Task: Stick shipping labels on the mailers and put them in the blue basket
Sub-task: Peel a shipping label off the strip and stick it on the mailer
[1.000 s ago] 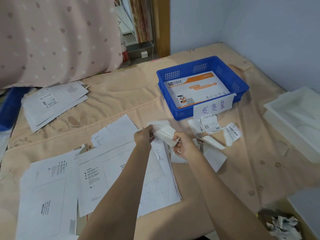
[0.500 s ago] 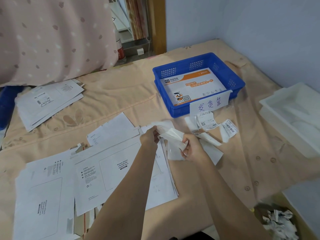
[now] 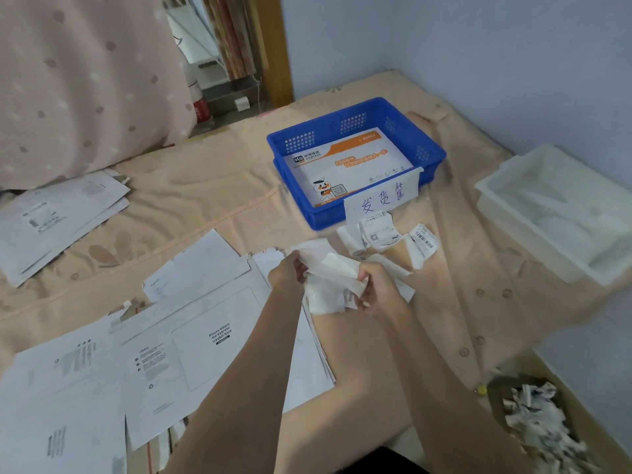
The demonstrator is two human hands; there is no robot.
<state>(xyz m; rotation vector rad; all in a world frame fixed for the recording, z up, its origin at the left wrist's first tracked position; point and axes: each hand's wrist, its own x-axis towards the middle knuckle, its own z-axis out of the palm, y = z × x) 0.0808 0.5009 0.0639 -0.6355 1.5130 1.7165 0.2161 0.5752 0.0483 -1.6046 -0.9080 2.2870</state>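
Note:
My left hand [image 3: 287,273] and my right hand [image 3: 378,285] both pinch a white shipping label [image 3: 333,268] held between them above the bed. Under my forearms lies a spread of white mailers [image 3: 212,340]; the top one shows a printed waybill box. More loose labels [image 3: 386,234] lie just past my hands. Behind them stands the blue basket [image 3: 434,155] with a handwritten tag on its front and an orange-and-white mailer [image 3: 345,165] inside.
A second stack of mailers [image 3: 58,217] lies at the left by a pink dotted quilt [image 3: 82,80]. A white tray [image 3: 561,213] sits at the right edge of the bed. A bin of crumpled paper scraps [image 3: 540,419] stands at the lower right.
My two hands have drawn slightly apart with the label stretched between them, and the view has shifted a little lower and left.

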